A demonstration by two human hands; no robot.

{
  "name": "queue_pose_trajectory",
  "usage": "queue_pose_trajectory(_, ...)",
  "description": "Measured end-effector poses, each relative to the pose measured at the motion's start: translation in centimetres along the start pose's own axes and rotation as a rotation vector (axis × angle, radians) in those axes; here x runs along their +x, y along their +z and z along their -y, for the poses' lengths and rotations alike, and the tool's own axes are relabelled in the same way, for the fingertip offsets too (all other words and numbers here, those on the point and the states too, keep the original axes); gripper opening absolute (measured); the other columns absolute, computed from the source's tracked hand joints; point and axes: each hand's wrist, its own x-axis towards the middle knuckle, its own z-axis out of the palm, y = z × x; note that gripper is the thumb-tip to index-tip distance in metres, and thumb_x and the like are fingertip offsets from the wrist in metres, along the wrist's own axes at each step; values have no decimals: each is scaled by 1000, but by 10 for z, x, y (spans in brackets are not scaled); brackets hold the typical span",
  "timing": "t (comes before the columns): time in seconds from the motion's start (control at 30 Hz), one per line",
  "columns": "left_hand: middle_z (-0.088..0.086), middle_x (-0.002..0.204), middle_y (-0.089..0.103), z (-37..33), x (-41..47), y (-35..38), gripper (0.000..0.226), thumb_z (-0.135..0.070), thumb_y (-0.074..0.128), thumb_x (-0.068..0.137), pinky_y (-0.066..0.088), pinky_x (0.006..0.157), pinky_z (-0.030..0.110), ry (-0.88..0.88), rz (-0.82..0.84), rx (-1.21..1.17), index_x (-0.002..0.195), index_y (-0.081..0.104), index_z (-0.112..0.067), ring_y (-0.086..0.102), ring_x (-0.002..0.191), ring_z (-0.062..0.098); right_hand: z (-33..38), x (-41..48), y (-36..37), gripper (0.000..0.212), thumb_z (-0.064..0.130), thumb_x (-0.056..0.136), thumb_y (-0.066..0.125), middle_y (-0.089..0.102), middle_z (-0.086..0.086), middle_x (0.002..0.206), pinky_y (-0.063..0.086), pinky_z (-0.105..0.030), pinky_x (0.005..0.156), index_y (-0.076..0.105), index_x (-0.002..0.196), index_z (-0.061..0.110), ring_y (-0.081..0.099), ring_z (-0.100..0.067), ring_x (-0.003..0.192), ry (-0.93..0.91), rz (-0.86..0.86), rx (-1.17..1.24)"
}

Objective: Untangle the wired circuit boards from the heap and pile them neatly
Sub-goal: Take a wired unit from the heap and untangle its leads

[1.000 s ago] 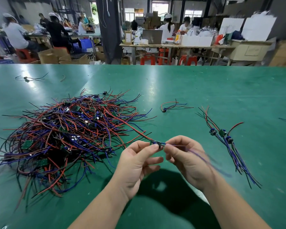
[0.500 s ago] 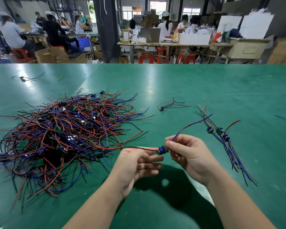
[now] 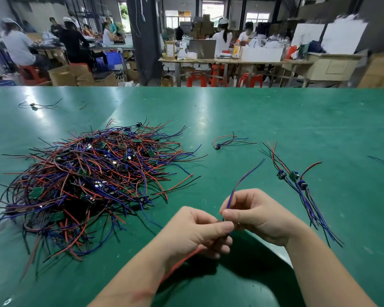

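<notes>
A heap (image 3: 91, 180) of small green circuit boards with red, blue and black wires lies on the left of the green table (image 3: 275, 120). Both hands meet in front of it over the table. My left hand (image 3: 195, 233) and my right hand (image 3: 255, 216) pinch one wired circuit board (image 3: 237, 187) between them; the board itself is hidden by the fingers. Its blue wires rise up and right from my right hand. Its red wire trails down under my left wrist. To the right lies a small pile of sorted boards (image 3: 297, 182) with wires laid lengthwise.
A single wired board (image 3: 224, 142) lies apart beyond the hands. Another loose piece (image 3: 34, 105) sits at the far left of the table, and stray wires lie at the right edge. Beyond the table people work at benches with boxes and red stools.
The wired board has come free of the heap. Its red wire, which stretched left to the heap, now hangs under my left wrist. Both hands have closed together around the board.
</notes>
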Motion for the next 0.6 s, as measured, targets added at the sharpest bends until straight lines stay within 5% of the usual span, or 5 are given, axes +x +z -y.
queue_pose_trajectory(0.17,11,70,71,5,6,1,28,-34,80,57,51,50,22,-14,-81,-14,67,71,-9,67,58,15,2,7,0,10,15,58,75,59,-3,57,41,-16,47,68,64,10,51,-9,47,-8,-281,2)
queue_pose_trajectory(0.3,10,68,70,3,3,6,26,-32,79,59,53,53,23,-6,-55,11,67,70,-9,66,57,16,12,6,-26,6,3,73,69,60,-3,56,45,-13,42,63,71,3,55,-7,44,-36,-578,222)
queue_pose_trajectory(0.6,12,65,69,7,6,4,18,-13,76,78,53,53,25,7,-91,54,63,69,-7,64,54,18,8,9,-33,13,-3,90,52,68,-4,63,49,-14,49,64,88,1,59,-6,48,-44,-576,317)
